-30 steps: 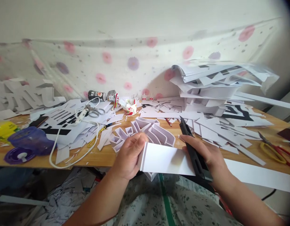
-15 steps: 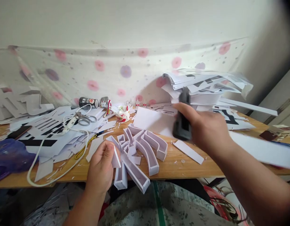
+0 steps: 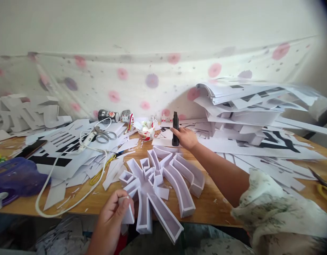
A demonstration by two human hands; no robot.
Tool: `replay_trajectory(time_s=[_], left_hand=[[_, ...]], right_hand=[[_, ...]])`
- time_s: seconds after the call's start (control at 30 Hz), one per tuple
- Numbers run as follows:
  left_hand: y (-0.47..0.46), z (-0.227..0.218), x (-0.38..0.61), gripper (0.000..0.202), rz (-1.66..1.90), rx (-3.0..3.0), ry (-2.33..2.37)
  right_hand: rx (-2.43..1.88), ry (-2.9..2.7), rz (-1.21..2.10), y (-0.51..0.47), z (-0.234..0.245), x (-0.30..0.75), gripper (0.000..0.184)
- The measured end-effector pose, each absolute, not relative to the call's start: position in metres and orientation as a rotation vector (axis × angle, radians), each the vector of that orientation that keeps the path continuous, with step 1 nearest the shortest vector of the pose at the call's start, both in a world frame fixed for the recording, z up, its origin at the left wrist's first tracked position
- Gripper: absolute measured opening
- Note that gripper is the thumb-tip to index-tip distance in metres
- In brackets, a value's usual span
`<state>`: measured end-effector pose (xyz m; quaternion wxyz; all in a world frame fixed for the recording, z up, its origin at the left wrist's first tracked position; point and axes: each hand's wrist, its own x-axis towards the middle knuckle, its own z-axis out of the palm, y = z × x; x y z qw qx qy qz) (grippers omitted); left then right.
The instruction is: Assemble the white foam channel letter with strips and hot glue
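Beyond the wooden table (image 3: 219,210), toward twelve o'clock in the head view, a sheet printed with pink and purple flowers (image 3: 153,67) hangs on my pale wall (image 3: 153,24). On the table, around three o'clock, loose printed papers top a tall stack (image 3: 237,117) of white boards. Nearer nine o'clock lie cut papers, metal scissors (image 3: 99,131) and a white cable; a black can (image 3: 107,116) rests on its side toward ten, and a paper tub (image 3: 147,135) stands near the dial's centre. A crumpled purple plastic thing (image 3: 20,177) lies between eight and nine.

At six o'clock sits the white open-topped channel form (image 3: 149,186), its branches spreading toward me and one overhanging the table's near edge.

My left hand (image 3: 113,212) comes up from seven o'clock, beside the form. Thumb and curled fingers pinch a small white board piece (image 3: 128,212), held up on edge.

My right arm reaches in from four o'clock, floral sleeve (image 3: 269,209) bunched at the elbow, hand (image 3: 187,137) past the form. Its fingers bend onto a black utility knife (image 3: 175,124), one laid across it; I cannot tell whether the knife touches the table.
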<state>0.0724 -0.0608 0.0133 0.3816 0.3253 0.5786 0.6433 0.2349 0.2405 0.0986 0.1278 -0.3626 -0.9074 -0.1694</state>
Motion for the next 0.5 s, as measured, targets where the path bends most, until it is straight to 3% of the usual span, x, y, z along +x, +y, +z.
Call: replay_trajectory(time_s=[0.17, 0.37, 0.5], left_hand=[[-0.064, 0.003, 0.077, 0.038, 1.569, 0.870, 1.324], [-0.057, 0.010, 0.093, 0.035, 1.577, 0.806, 1.079], [-0.058, 0.006, 0.100, 0.032, 1.442, 0.993, 1.094]], right_hand=[[-1.183, -2.632, -0.342, 0.234, 0.081, 0.281, 0.051], [-1.387, -2.700, -0.206, 0.219, 0.050, 0.354, 0.050], [-1.443, -2.691, -0.116, 0.194, 0.060, 0.384, 0.070]])
